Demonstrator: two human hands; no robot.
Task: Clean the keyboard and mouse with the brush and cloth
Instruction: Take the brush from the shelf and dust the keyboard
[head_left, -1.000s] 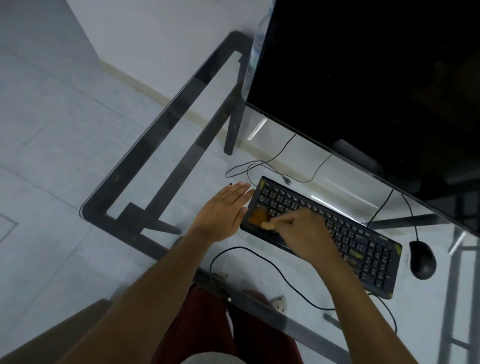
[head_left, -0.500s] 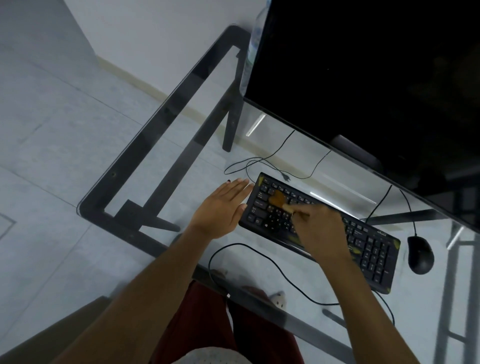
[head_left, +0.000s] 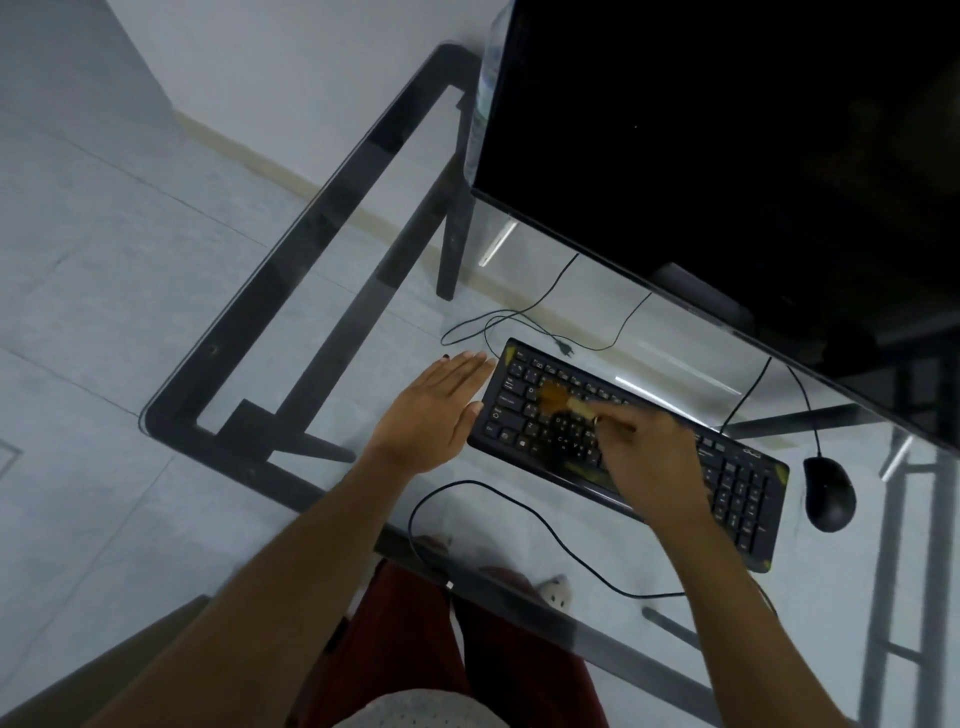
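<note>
Keyboard (head_left: 727, 483), black, centre-right of frame on glass desk (head_left: 363, 332). Right hand (head_left: 649, 462): fingers pinching brush (head_left: 561, 400), bristles on upper-left keys. Left hand (head_left: 436, 415): flat, fingers pressed together, against keyboard's left edge. Mouse (head_left: 829, 493), far right, untouched. Cloth: not visible. Risk: hard strokes could slide the keyboard on glass.

The person's forearms are bare and sleeveless, with dark red trousers (head_left: 415, 649) and a pale, finely dotted top (head_left: 421, 711) below.
</note>
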